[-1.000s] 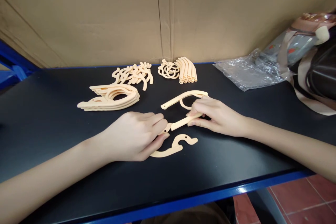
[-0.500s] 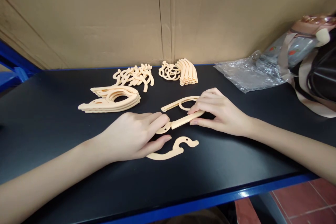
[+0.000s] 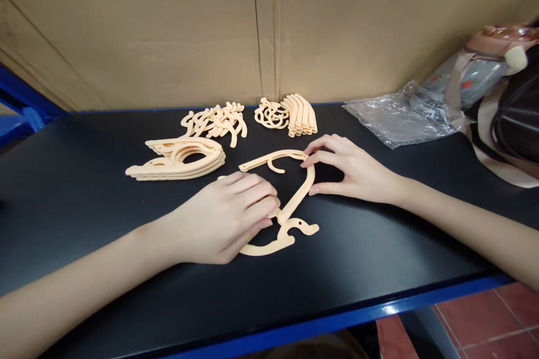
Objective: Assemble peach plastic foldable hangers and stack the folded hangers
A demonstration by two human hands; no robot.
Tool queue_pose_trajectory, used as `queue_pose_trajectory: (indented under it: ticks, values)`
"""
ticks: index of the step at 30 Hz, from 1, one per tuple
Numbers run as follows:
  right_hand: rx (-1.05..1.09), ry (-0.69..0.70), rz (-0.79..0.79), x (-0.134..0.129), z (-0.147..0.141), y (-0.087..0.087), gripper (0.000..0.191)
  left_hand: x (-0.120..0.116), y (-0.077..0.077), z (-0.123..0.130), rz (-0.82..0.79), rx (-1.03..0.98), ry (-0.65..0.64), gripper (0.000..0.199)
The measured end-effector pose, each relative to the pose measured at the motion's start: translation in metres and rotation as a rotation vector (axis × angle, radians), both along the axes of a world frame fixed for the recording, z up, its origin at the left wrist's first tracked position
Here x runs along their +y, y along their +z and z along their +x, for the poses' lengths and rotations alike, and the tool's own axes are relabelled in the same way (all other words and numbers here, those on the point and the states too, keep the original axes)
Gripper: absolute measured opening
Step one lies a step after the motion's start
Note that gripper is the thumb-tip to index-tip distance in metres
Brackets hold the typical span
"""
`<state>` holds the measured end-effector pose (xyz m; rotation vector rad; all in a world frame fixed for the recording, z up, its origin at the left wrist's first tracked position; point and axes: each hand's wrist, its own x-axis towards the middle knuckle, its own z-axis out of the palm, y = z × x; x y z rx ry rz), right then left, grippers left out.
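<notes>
A pale cream folding clothes hanger (image 3: 298, 195) lies bent on the black tabletop, its small hook (image 3: 275, 168) inside the bend. The fingertips and thumb of my right hand (image 3: 351, 167) grip its right-hand bend. My left hand (image 3: 229, 214) is closed over a curved hanger arm piece, mostly hidden beneath the fingers; its end meets the near end of the hanger. Just in front of my left hand, partly covered by it, lies a loose curved hanger arm piece (image 3: 269, 248) with a hooked, holed end.
Folded hangers are stacked (image 3: 185, 167) at left. Behind them sit a heap of curved parts (image 3: 217, 120), a pile of small hooks (image 3: 272, 115) and a row of straight arms (image 3: 300, 115). A plastic bag (image 3: 391, 120), a strapped bottle (image 3: 471, 78) and a dark bag (image 3: 520, 118) occupy the right.
The hanger has turned, its front arm now pointing toward me and its end near the loose piece. My right hand has shifted up to the bend; my left hand has stayed close by.
</notes>
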<state>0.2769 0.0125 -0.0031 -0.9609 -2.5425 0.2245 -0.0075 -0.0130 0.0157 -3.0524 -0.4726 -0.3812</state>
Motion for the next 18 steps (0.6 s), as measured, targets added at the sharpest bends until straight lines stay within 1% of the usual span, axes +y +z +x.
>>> queue_pose_trajectory:
  ticks: [2, 4, 9, 11, 15, 18]
  values:
    - [-0.007, 0.002, -0.017, 0.0001, 0.0001, -0.0004, 0.047, 0.0, -0.0002, 0.0005, 0.026, -0.002, -0.026, 0.021]
    - [-0.017, 0.0, -0.03, -0.0003, -0.0002, -0.0006, 0.049, 0.0001, -0.0002, 0.0004, 0.052, 0.01, -0.039, 0.025]
    - [-0.02, 0.002, -0.069, -0.0009, 0.0001, 0.0, 0.05, 0.0006, -0.0014, -0.0023, 0.054, 0.063, 0.024, 0.031]
    - [-0.021, -0.004, -0.075, -0.0012, 0.0003, 0.0004, 0.051, 0.0013, -0.0029, -0.0037, 0.008, 0.039, 0.041, 0.031]
    - [-0.024, -0.025, -0.051, -0.0036, -0.0017, 0.0, 0.049, 0.0025, -0.006, -0.0052, -0.163, -0.068, 0.062, 0.026]
    - [-0.027, -0.05, -0.029, -0.0071, -0.0051, -0.0007, 0.046, 0.0026, -0.0068, -0.0048, -0.249, -0.126, 0.07, 0.031]
